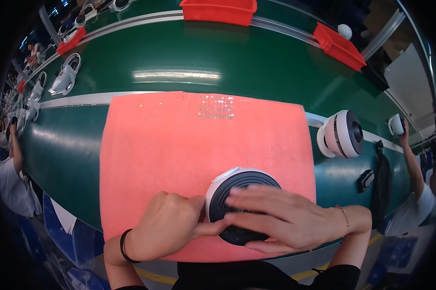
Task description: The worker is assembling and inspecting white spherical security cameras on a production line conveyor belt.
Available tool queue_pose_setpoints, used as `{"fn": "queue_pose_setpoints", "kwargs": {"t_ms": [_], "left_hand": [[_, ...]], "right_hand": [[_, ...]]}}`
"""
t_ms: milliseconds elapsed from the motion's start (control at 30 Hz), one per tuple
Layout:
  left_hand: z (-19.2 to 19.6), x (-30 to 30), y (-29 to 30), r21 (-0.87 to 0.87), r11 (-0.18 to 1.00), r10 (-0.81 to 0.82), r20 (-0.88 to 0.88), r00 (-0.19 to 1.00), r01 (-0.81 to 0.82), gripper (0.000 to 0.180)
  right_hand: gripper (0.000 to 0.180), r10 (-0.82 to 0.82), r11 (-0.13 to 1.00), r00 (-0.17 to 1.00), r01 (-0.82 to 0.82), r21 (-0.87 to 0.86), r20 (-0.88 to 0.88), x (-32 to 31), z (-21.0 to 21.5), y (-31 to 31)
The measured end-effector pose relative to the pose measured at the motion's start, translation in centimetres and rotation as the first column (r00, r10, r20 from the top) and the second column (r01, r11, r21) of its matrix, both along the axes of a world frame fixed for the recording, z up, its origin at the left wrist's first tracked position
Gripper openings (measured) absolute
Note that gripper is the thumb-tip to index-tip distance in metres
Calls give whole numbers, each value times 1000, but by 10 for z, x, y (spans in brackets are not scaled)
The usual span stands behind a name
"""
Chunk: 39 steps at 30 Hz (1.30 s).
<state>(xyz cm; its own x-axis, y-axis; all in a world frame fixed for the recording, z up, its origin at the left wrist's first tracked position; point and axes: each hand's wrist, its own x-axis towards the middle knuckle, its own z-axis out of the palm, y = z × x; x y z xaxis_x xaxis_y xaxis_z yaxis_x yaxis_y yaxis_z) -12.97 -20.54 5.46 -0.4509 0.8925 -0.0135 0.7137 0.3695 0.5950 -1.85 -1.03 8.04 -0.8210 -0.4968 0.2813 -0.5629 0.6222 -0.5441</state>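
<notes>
A round unit (220,195) with a white rim and a dark ridged face lies on the pink foam sheet (155,145) in front of me. My left hand (169,223), its fingers curled, grips the unit's left edge, with a fingertip reaching onto the dark face. Stretched out flat, the fingers of my right hand (288,217) lie over the face and are slightly blurred. They hide much of its middle and right side. Rows of small shiny screws (217,107) sit on the far part of the sheet, with a few loose ones to their left.
At the sheet's right stands a white fan-like unit (341,134), with a small black object (366,181) beyond it. Red bins (219,10) line the far side of the green conveyor (179,53). White units (67,75) stand at left. Co-workers' arms (411,154) show at both sides.
</notes>
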Motion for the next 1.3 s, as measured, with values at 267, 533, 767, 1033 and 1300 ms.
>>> {"fn": "queue_pose_setpoints", "kwargs": {"t_ms": [267,533,767,1033,1300], "left_hand": [[5,-3,1,-62,997,-36,-4,999,36,53],[7,-4,3,-148,989,-33,-65,997,23,43],[-9,-6,13,-161,984,48,646,762,75,62],[9,-1,9,339,934,-45,422,906,-111,83],[-11,-62,23,586,782,-161,517,840,-211,74]], "right_hand": [[43,-257,958,948,276,82,-188,6,-7,3],[46,-212,976,975,215,-41,65,2,-2,13],[59,-28,623,546,665,-413,837,10,-27,20],[66,-267,668,768,583,-463,582,-15,-16,11],[80,-362,673,875,484,-559,322,-54,-18,23]]}}
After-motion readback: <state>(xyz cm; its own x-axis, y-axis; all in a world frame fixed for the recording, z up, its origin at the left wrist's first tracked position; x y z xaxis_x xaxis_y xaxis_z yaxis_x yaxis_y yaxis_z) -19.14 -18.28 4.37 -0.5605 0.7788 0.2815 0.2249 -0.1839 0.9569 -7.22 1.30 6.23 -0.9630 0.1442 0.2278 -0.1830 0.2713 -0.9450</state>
